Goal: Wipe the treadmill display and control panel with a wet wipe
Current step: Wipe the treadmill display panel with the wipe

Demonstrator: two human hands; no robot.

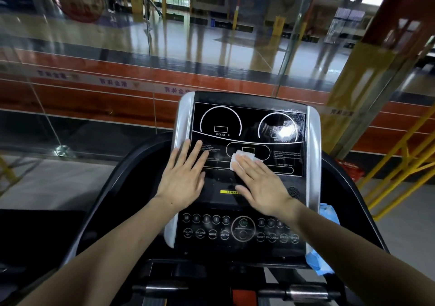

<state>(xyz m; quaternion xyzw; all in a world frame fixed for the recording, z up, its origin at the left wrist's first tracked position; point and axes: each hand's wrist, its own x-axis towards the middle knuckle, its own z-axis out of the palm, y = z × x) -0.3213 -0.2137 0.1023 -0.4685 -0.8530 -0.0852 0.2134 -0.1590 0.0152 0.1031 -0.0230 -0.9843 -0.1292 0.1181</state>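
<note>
Your right hand (261,183) lies flat, fingers straight, pressing the wet wipe (242,158) mid-display (249,138), above the control panel (240,232). Left hand (186,176) is flat beside it, empty. Keep even pressure and overlap strokes toward the buttons.

A gym: treadmill console (247,127) facing a glass-fronted sports hall.

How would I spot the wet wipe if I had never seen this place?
Find the treadmill console in the middle, with its black display. Low on that display, the right hand presses flat on the wet wipe: a small crumpled white patch, the only white thing against the black.
</note>
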